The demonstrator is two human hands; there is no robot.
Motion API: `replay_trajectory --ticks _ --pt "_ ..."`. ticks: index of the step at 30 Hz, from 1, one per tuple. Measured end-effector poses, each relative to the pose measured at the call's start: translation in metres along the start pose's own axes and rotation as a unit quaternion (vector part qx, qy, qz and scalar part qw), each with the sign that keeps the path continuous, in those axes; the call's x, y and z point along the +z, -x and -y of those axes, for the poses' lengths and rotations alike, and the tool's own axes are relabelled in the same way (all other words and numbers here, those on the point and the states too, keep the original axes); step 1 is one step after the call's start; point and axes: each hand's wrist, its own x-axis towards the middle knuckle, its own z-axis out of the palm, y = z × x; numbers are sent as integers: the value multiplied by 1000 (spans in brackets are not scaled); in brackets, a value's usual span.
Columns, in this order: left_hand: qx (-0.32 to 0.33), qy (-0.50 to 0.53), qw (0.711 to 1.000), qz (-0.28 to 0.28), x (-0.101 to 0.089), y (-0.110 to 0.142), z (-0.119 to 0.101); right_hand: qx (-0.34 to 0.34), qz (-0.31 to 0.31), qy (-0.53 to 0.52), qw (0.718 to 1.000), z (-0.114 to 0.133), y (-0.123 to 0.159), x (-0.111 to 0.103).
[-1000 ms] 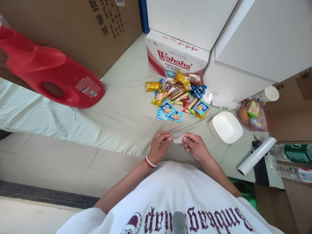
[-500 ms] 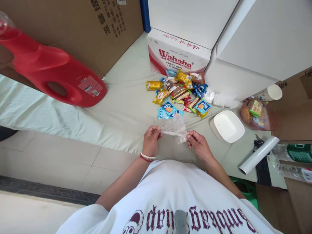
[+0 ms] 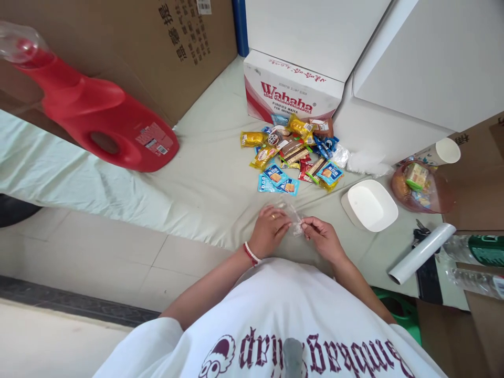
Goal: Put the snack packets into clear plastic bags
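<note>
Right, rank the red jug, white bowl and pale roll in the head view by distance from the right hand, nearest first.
From the right hand:
1. White bowl, to its right.
2. Pale roll, farther right.
3. Red jug, far left.

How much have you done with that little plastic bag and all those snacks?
Looks done: the snacks are out, heaped beside the Wahaha box. In hand: the clear bag, held by the left hand and right hand. Perhaps left: bagging, if that's the job, since the heap lies outside it. I can't tell whether it's open.
</note>
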Motion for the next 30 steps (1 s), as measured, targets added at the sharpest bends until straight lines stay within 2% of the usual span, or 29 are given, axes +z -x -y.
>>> replay_trajectory --ticks 2,5,10,13,16,18,20,21,22,23,25,26,28,30 --pt "-60 106 993 -4 0 -7 4 7 -14 -6 1000 0 2 -8" --pt "-132 205 968 -65 -9 -6 11 19 -34 -6 999 0 7 -27" --pt "-175 235 946 -140 -31 4 19 18 -49 36 998 3 18 -71" --pt "-193 301 918 -170 -37 5 22 7 -58 56 997 5 18 -101" --pt "-222 373 884 -171 -35 3 21 31 -25 152 988 12 11 -125" --pt "-232 381 879 -166 -32 2 18 37 -61 291 954 22 4 -128" --pt "-237 371 884 -158 -27 2 12 -10 -163 400 902 36 0 -116" --pt "-241 366 886 -153 -24 2 7 -48 -206 414 885 44 -1 -103" --pt "-245 361 888 -147 -21 2 2 -84 -219 402 885 50 -1 -85" --pt "-249 356 889 -144 -18 2 -3 -115 -198 370 900 56 0 -64" --pt "-245 342 895 -147 -12 2 -15 -141 -73 294 943 60 1 -18" --pt "-237 331 900 -153 -9 2 -20 -153 -19 270 950 59 0 4" --pt "-222 304 909 -178 -6 2 -26 -178 7 246 953 53 -3 37" --pt "-222 279 909 -217 -5 2 -27 -184 -12 210 960 47 -7 50"
